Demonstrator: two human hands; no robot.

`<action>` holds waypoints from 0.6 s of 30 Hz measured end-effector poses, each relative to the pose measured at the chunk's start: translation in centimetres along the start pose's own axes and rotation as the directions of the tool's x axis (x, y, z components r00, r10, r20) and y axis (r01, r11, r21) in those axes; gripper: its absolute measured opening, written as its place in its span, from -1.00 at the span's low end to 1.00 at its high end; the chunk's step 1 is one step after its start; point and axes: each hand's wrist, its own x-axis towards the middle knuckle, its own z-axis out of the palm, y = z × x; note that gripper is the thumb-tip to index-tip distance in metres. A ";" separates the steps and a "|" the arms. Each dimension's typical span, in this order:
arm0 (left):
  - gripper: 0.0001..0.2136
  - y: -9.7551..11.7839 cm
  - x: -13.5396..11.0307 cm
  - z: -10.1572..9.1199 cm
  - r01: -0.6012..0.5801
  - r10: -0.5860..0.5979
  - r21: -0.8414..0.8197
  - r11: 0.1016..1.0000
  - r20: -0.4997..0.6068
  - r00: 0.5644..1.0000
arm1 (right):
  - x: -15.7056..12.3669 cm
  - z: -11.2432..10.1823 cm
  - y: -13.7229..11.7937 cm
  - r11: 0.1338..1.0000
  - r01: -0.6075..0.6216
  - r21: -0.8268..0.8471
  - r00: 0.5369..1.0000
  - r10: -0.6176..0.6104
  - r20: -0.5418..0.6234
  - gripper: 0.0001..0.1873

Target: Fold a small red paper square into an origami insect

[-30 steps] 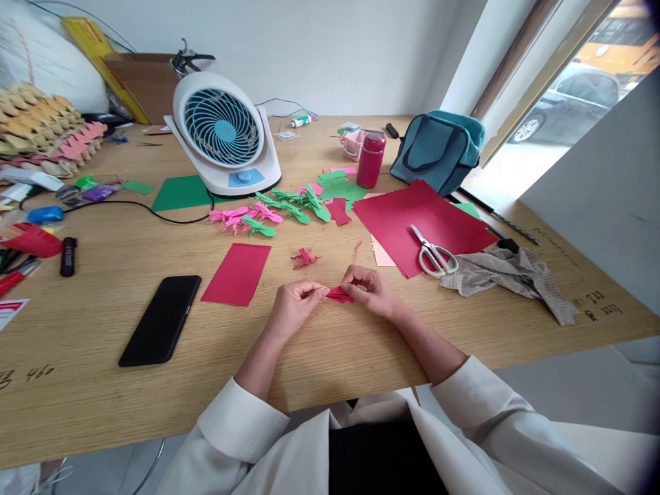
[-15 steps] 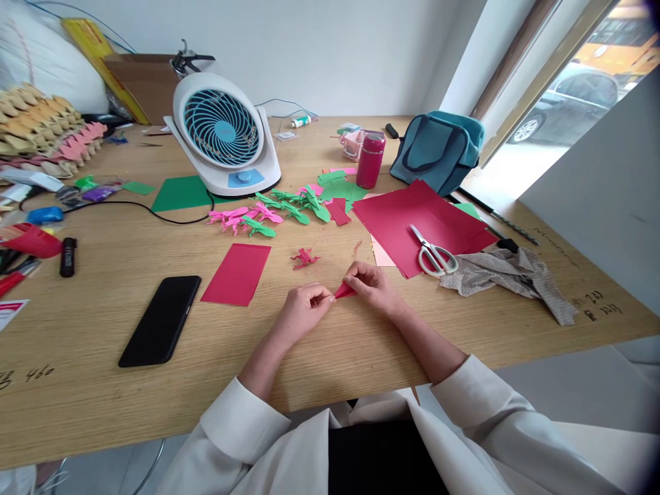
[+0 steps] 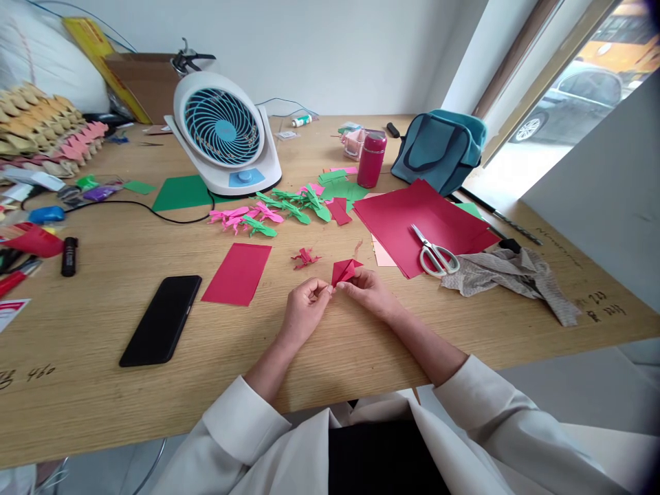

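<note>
A small piece of folded red paper (image 3: 344, 270) is held up between my two hands just above the table. My left hand (image 3: 305, 302) pinches its lower left corner between thumb and fingertips. On the other side, my right hand (image 3: 372, 294) grips the paper with the thumb in front and the fingers partly hidden behind it. Just beyond my left hand lies a small red folded-paper figure (image 3: 306, 258) with thin legs. A stack of red paper rectangles (image 3: 238, 273) rests to the left of my hands.
Scissors (image 3: 434, 253) lie on large red sheets (image 3: 402, 213) at right, beside a crumpled cloth (image 3: 508, 275). Green and pink paper figures (image 3: 289, 206) sit before a fan (image 3: 224, 130). A phone (image 3: 161, 321) is at left; a red bottle (image 3: 371, 159) and blue bag (image 3: 438, 151) stand behind.
The folded red paper has been tilted up and spread, so more of it shows above my fingers. My right hand has shifted slightly lower, its thumb now on the front.
</note>
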 end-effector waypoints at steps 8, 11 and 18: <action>-0.80 -0.3 0.0 0.9 -0.050 0.047 0.047 0.998 0.054 0.997 | 0.1 0.1 0.5 1.000 0.001 0.026 1.000 -0.002 0.017 -0.63; -0.81 -0.6 0.1 0.9 -0.063 0.059 0.048 0.997 0.073 0.996 | 0.0 0.1 0.8 1.000 -0.005 -0.021 1.000 0.005 0.004 -0.62; -0.86 -0.8 0.3 0.5 -0.043 0.043 -0.015 0.999 -0.031 0.999 | -0.4 0.3 0.3 0.971 0.052 -0.235 0.998 -0.046 0.033 -0.68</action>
